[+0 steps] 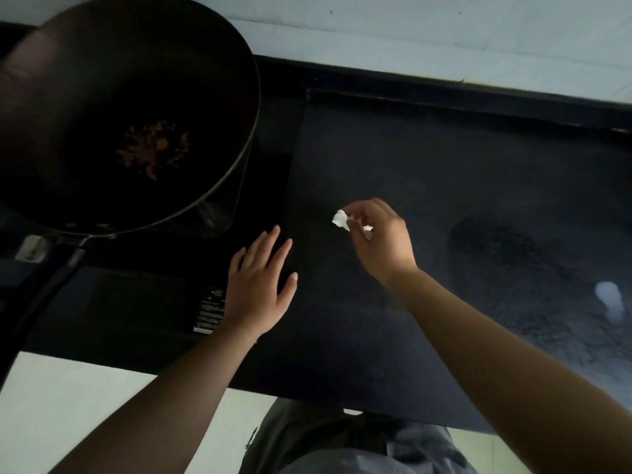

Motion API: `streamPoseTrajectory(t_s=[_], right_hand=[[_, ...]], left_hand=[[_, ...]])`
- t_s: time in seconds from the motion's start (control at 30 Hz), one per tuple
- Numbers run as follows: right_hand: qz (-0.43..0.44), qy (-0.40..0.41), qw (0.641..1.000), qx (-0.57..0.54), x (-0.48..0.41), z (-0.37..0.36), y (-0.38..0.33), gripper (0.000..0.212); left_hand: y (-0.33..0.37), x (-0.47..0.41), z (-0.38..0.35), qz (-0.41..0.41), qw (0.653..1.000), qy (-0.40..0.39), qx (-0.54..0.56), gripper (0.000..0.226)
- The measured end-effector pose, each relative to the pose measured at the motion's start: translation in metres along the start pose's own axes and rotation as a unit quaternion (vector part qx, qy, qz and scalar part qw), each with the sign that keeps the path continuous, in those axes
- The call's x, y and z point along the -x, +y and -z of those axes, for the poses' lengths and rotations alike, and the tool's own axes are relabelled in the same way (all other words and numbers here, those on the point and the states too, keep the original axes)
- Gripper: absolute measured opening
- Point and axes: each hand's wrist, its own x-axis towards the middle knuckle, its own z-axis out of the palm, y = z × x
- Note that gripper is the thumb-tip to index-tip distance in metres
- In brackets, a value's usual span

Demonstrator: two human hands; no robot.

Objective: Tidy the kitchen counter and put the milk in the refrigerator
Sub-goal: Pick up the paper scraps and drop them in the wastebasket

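2 hands hang over the dark counter below the pale wall, my left hand spread flat, my right hand pinching a white paper scrap at its fingertips.

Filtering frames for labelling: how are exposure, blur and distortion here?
Head view: underexposed, so the black counter and dark round frying pan nearly merge; the pan's upper-left rim is blurred; the small white crumpled scrap pinched in the right hand is blown out; a pale soft patch, maybe glare, sits far right; wide-angle skews the counter's edges.
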Motion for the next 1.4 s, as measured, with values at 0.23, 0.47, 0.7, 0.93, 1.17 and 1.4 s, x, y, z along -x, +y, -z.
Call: streamPoseTrajectory(t_s=[0.23,0.47,0.7,0.93,1.17,1.4], right_hand=[[-0.001,-0.072,0.994,0.077,-0.02,-0.018,-0.008,0.019],[0.033,-0.18,0.964,0.192,0.0,-0.022,-0.001,0.045],[0.051,-0.185,0.947,0.258,0.012,-0.018,0.012,0.044],[0.058,-0.114,0.979,0.157,0.018,-0.018,0.016,0.02],[-0.05,-0.103,0.992,0.057,0.032,-0.01,-0.001,0.02],[-0.127,-0.101,0.987,0.008,0.074,0.017,-0.013,0.012]], left_hand=[[-0.001,0.0,-0.002,-0.001,1.0,0.006,0.005,0.052],[-0.001,0.001,0.001,-0.005,1.0,-0.003,0.006,0.056],[0.0,0.001,0.001,-0.003,1.0,-0.004,0.011,0.058],[-0.001,0.0,0.0,-0.003,1.0,-0.002,0.01,0.058],[-0.001,0.001,-0.001,-0.015,1.0,-0.008,-0.003,0.06],[0.023,0.007,0.019,-0.002,0.995,-0.075,-0.071,0.063]])
